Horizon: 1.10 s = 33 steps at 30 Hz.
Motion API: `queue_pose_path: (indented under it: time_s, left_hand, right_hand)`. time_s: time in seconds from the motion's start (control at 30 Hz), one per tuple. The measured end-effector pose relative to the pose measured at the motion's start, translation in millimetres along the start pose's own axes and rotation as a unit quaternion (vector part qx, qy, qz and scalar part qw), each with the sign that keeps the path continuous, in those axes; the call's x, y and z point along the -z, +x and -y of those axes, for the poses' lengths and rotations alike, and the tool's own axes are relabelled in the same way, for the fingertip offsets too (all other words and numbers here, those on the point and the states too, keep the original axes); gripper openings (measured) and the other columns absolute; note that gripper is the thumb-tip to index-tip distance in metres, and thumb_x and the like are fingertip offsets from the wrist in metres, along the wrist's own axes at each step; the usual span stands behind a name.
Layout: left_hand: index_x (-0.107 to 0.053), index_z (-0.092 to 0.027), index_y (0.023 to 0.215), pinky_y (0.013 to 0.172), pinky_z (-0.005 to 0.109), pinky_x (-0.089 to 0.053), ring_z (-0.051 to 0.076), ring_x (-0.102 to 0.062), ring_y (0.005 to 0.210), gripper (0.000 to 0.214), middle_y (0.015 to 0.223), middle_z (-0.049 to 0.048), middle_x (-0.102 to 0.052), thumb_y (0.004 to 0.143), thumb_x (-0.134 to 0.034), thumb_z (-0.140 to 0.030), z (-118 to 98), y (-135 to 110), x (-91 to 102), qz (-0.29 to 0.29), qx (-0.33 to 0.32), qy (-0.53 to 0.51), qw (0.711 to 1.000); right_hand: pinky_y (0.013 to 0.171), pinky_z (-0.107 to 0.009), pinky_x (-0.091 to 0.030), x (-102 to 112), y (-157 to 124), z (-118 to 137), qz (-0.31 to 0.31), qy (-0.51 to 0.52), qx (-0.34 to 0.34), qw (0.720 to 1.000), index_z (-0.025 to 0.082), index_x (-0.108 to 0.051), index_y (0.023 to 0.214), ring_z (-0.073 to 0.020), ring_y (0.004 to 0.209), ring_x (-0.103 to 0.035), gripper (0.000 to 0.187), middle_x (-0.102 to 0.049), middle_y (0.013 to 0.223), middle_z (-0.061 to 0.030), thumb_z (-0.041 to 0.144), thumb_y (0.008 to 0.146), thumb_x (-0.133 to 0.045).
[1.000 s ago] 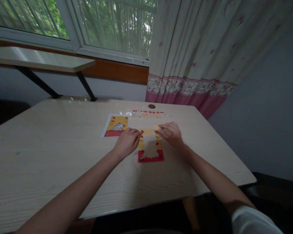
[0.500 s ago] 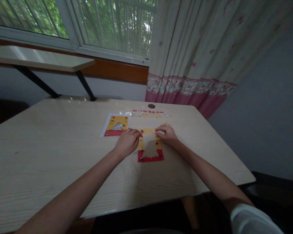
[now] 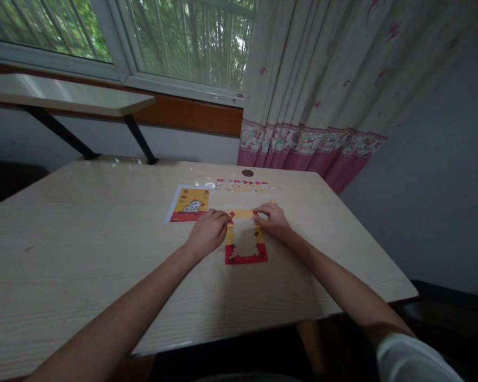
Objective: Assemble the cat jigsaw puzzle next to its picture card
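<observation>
A border of joined jigsaw puzzle pieces [image 3: 246, 259], yellow above and red along the bottom, lies flat on the table around a bare middle. At its upper left corner, my left hand [image 3: 208, 232] has its fingers closed on the edge. My right hand [image 3: 274, 219] pinches the upper right corner, where the fingertips hide part of the piece. One small yellow piece [image 3: 273, 201] lies just beyond the right hand. Left of the border is a picture sheet [image 3: 189, 205] showing a white cartoon animal on yellow and red.
Loose red pieces [image 3: 242, 182] form a row farther back, with yellow and white pieces [image 3: 241, 188] in front of them. A round hole [image 3: 247, 173] sits near the table's [image 3: 103, 254] back edge. A raised shelf [image 3: 71, 98] stands back left; a curtain [image 3: 302, 106] hangs behind.
Both hands keep almost the same place on the upper corners. The top strip of the border looks slightly straighter and flatter; the rest has not visibly moved.
</observation>
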<state>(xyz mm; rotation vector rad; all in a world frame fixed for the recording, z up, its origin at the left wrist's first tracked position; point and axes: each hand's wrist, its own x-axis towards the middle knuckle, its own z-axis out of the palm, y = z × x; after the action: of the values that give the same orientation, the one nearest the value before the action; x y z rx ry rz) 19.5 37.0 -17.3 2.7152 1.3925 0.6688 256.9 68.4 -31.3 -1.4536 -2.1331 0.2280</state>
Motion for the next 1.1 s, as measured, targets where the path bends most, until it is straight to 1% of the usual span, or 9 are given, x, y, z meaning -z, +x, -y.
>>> queue_pose_path:
  time_s: [0.1,0.2,0.47,0.63,0.77,0.9,1.0,1.1]
  left_hand:
    - [-0.066,-0.012,0.103,0.084,0.041,-0.046,0.026,-0.055,0.092,0.029,0.101,0.0106,-0.067,0.086,-0.042,-0.015,0,0,0.1,-0.003,0.002,-0.004,1.000]
    - [-0.066,-0.014,0.102,0.084,0.041,-0.046,0.026,-0.055,0.092,0.029,0.100,0.0105,-0.067,0.086,-0.042,-0.015,0,-1,0.1,-0.009,0.002,-0.019,1.000]
    - [-0.066,-0.014,0.102,0.085,0.043,-0.045,0.026,-0.055,0.093,0.030,0.102,0.0114,-0.067,0.086,-0.041,-0.016,0,0,-0.1,-0.011,0.008,-0.028,1.000]
    - [-0.066,-0.015,0.102,0.085,0.041,-0.045,0.025,-0.055,0.093,0.029,0.102,0.0097,-0.067,0.086,-0.042,-0.016,1,-1,-2.2,-0.010,0.005,-0.015,1.000]
    - [-0.066,-0.015,0.103,0.084,0.040,-0.046,0.025,-0.055,0.092,0.029,0.102,0.0094,-0.067,0.087,-0.042,-0.017,1,0,-1.3,-0.007,0.006,-0.005,1.000]
    - [-0.066,-0.016,0.102,0.084,0.041,-0.046,0.025,-0.055,0.091,0.029,0.101,0.0094,-0.067,0.086,-0.042,-0.015,1,0,-0.8,-0.008,0.004,-0.013,1.000]
    - [-0.067,-0.017,0.101,0.085,0.041,-0.046,0.025,-0.055,0.091,0.029,0.100,0.0097,-0.067,0.086,-0.042,-0.016,2,0,-1.1,-0.008,0.005,-0.023,1.000]
    - [-0.066,-0.016,0.102,0.085,0.041,-0.045,0.024,-0.055,0.092,0.029,0.099,0.0100,-0.066,0.088,-0.040,-0.019,2,1,-0.6,-0.011,0.006,-0.024,1.000]
  right_hand:
    - [0.088,-0.038,-0.037,-1,0,3,-0.006,-0.001,0.011,1.000,0.024,-0.072,0.092,-0.0195,0.093,-0.057,0.016,-0.068,0.095,-0.0048,0.030,0.080,-0.063]
    - [0.088,-0.038,-0.036,-3,1,7,-0.010,-0.006,0.024,1.000,0.024,-0.072,0.089,-0.0194,0.092,-0.057,0.013,-0.068,0.093,-0.0042,0.030,0.080,-0.064]
    - [0.084,-0.036,-0.036,-2,3,13,0.017,-0.030,0.014,0.999,0.024,-0.072,0.088,-0.0200,0.092,-0.056,0.013,-0.068,0.093,-0.0046,0.031,0.082,-0.063]
    - [0.083,-0.037,-0.036,3,3,18,0.026,-0.065,0.049,0.996,0.022,-0.072,0.086,-0.0218,0.094,-0.054,0.016,-0.068,0.095,-0.0061,0.030,0.085,-0.058]
    - [0.083,-0.038,-0.037,6,-1,18,0.043,-0.076,0.062,0.994,0.024,-0.072,0.093,-0.0225,0.096,-0.053,0.017,-0.067,0.099,-0.0061,0.029,0.086,-0.057]
    - [0.085,-0.038,-0.038,6,-5,12,0.055,-0.057,0.064,0.995,0.025,-0.070,0.102,-0.0213,0.098,-0.052,0.021,-0.066,0.105,-0.0055,0.030,0.086,-0.056]
    - [0.088,-0.038,-0.037,4,-6,10,0.048,-0.041,0.065,0.996,0.024,-0.067,0.107,-0.0208,0.101,-0.052,0.024,-0.065,0.107,-0.0066,0.031,0.088,-0.055]
    - [0.089,-0.037,-0.037,5,-7,13,0.044,-0.033,0.083,0.995,0.023,-0.065,0.111,-0.0211,0.103,-0.051,0.028,-0.064,0.109,-0.0075,0.033,0.088,-0.054]
